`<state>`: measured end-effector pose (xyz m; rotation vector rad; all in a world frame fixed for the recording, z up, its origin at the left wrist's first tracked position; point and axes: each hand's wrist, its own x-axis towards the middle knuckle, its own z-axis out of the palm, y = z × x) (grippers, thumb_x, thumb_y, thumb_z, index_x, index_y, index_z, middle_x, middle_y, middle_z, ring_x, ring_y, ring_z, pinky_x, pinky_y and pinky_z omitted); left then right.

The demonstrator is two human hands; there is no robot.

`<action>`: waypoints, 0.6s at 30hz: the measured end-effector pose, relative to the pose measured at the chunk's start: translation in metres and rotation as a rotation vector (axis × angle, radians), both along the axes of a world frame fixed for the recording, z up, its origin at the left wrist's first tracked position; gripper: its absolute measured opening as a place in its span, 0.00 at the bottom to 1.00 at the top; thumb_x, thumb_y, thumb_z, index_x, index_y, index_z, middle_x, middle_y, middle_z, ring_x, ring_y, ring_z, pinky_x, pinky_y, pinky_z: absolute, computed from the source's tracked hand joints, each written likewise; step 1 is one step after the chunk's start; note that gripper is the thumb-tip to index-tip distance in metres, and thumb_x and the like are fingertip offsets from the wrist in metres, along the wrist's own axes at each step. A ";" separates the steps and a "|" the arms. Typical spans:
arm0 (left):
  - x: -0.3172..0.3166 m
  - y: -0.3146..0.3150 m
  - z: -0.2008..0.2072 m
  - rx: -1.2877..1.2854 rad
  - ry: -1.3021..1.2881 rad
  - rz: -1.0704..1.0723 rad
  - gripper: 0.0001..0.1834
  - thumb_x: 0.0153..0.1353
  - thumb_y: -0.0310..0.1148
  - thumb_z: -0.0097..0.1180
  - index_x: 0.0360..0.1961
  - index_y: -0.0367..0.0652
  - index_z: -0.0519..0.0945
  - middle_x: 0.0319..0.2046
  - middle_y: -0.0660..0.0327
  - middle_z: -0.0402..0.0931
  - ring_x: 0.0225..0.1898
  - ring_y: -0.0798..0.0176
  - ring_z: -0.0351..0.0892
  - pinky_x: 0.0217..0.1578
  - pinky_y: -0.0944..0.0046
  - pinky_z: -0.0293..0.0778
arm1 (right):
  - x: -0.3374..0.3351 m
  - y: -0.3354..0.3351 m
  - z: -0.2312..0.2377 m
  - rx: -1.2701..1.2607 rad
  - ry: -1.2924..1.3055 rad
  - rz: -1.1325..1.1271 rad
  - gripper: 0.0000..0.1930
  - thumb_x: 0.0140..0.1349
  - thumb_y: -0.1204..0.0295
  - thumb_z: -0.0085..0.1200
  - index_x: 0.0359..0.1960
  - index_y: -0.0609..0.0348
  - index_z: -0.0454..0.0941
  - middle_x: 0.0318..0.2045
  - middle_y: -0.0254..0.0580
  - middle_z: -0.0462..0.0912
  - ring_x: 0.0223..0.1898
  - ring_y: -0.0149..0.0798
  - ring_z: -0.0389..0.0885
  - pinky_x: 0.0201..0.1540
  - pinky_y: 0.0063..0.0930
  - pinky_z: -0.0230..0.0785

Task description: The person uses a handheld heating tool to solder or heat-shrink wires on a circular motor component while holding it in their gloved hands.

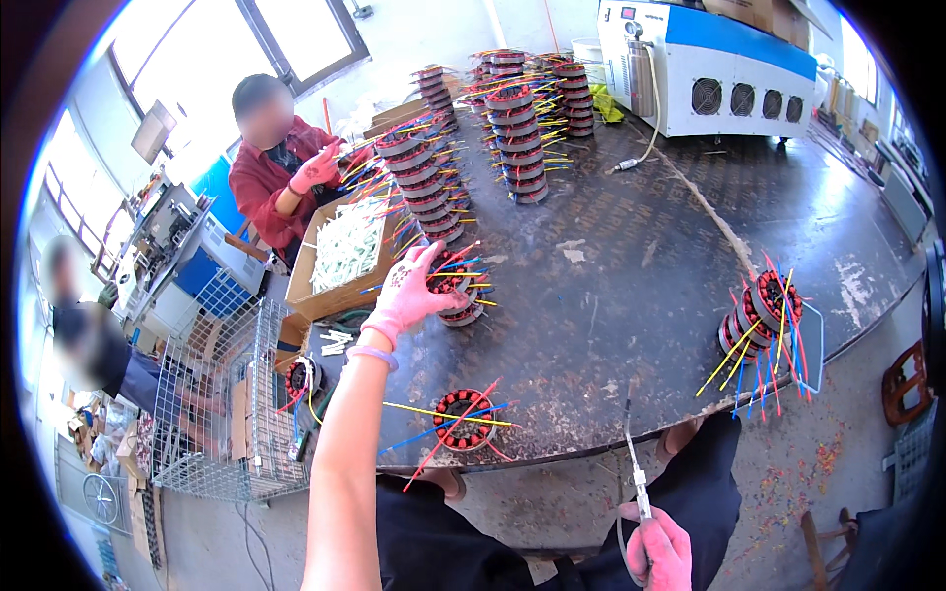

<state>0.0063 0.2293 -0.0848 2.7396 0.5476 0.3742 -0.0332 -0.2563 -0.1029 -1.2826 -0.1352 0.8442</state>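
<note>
From my remote station I record two gloved hands. The left forearm rises steeply from the lower edge; the left hand (409,291) bends rightward, partly open, thumb and fingers curved about the upper part of a short stator stack (461,317). I cannot tell whether it grips firmly. The right hand (662,552) sits low, before the lap, closed around one slim nozzle tool (641,485).

The tool's long axis runs steeply, its thin tip pointing away from the wearer and slightly left, to the near edge of the surface (611,295). The short stack stands on the surface, axis roughly upright, colored leads fanning mainly rightward.

Count: one single stator (464,441) lies flat near the front edge, open face up; one tilted stator stack (749,320) is at right; at least five tall stator stacks (517,148) stand behind. One carton (340,298) holds white pieces, too many to count.
</note>
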 end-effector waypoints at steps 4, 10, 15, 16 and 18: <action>-0.002 0.005 -0.005 0.103 0.058 0.003 0.63 0.36 0.51 0.77 0.72 0.39 0.58 0.63 0.42 0.65 0.63 0.43 0.69 0.63 0.53 0.66 | -0.002 0.002 0.001 -0.004 -0.007 0.014 0.22 0.76 0.58 0.42 0.56 0.65 0.75 0.16 0.22 0.63 0.14 0.18 0.53 0.17 0.17 0.42; -0.004 0.006 -0.003 0.045 0.103 0.022 0.66 0.34 0.51 0.79 0.73 0.42 0.55 0.64 0.42 0.63 0.64 0.42 0.68 0.64 0.53 0.66 | -0.003 0.000 0.004 0.001 -0.036 0.026 0.22 0.76 0.58 0.42 0.55 0.65 0.76 0.16 0.22 0.63 0.14 0.19 0.53 0.17 0.17 0.42; -0.002 -0.005 0.000 -0.033 0.079 0.045 0.65 0.36 0.45 0.79 0.74 0.42 0.54 0.69 0.44 0.59 0.69 0.45 0.62 0.68 0.55 0.61 | -0.002 -0.003 0.002 -0.015 -0.057 0.028 0.22 0.76 0.56 0.42 0.55 0.64 0.76 0.16 0.22 0.63 0.14 0.18 0.54 0.17 0.17 0.42; -0.002 -0.003 0.001 -0.029 0.095 0.049 0.65 0.36 0.45 0.79 0.74 0.42 0.54 0.69 0.44 0.58 0.69 0.44 0.62 0.68 0.55 0.61 | -0.002 -0.002 0.004 -0.014 -0.053 0.036 0.23 0.76 0.56 0.42 0.55 0.64 0.76 0.16 0.22 0.63 0.14 0.18 0.54 0.17 0.17 0.42; -0.002 0.001 0.000 -0.021 0.128 0.056 0.65 0.35 0.46 0.79 0.74 0.42 0.54 0.69 0.44 0.58 0.69 0.44 0.62 0.68 0.55 0.62 | -0.002 0.000 0.008 -0.013 -0.044 0.051 0.23 0.76 0.56 0.42 0.55 0.63 0.76 0.16 0.22 0.63 0.14 0.18 0.54 0.17 0.16 0.42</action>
